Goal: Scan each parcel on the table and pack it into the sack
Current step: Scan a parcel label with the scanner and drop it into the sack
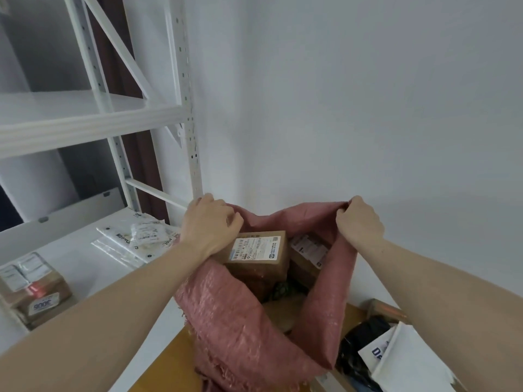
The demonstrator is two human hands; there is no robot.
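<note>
Evidently both hands are spreading the mouth of the pink woven plastic sack (235, 315): the left hand (210, 222) has its fingers curled over the near-left rim, and the right hand (359, 220) pinches the far-right rim, holding it taut, probably so the contents settle or the next parcel drops in freely. Inside, a brown cardboard box with a white shipping label (259, 254) lies uppermost, a second labelled carton (307, 250) beside it. On the white tabletop (82, 267) to the left wait clear plastic mailers (135, 239) and a taped brown box (35, 290), apparently not yet packed.
</note>
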